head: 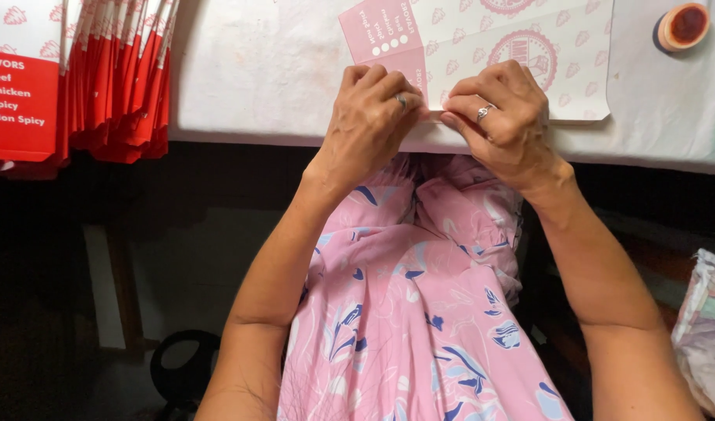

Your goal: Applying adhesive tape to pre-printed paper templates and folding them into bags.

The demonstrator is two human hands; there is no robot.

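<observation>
A flat pink-and-white printed paper carton blank (482, 47) lies on the white-covered table (256, 70) near its front edge. My left hand (370, 117) and my right hand (505, 117) press side by side on the blank's near edge, fingers curled over it, pinching a fold at the pink panel. Each hand wears a ring. Below the table my lap shows a pink flowered dress.
A fanned stack of red-and-white flat cartons (77, 78) overhangs the table's left front edge. A small round orange-lidded pot (683, 26) sits at the back right. A bundle of cloth (708, 335) lies lower right; a dark round object (182, 362) rests on the floor.
</observation>
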